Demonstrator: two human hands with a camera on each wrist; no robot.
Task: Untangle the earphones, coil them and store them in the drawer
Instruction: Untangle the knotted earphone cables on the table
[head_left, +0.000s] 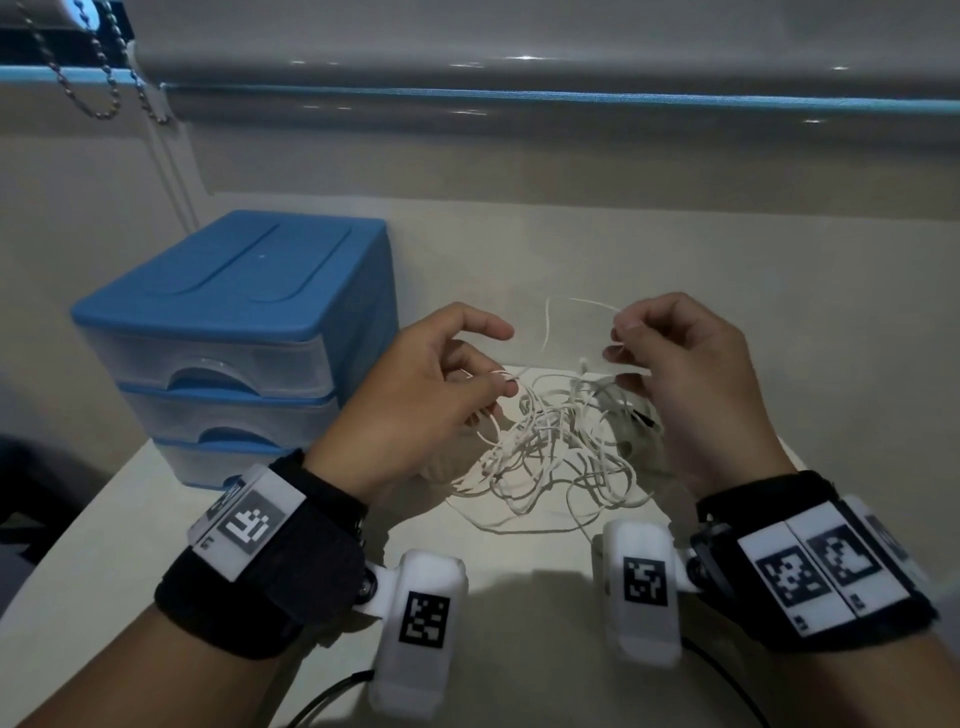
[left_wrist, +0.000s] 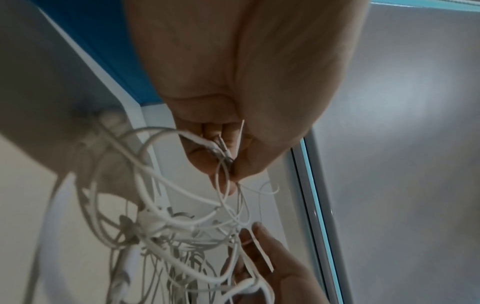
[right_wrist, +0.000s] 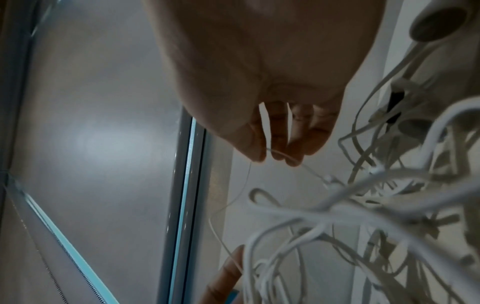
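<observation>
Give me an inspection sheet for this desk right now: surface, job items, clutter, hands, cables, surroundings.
Surface: pale desk, dimly lit.
Job's things: white earphones in a tangled heap between the hands; blue drawer unit at left, visible drawers closed.
Clutter: nothing seen.
Grippers: left hand pinches strands; right hand pinches a thin strand lifted above the heap.
Cables: dark leads from the wrist cameras.
Surroundings: roller blind, bead chain.

Home desk: roller blind (head_left: 519, 47), plastic drawer unit (head_left: 234, 332).
</observation>
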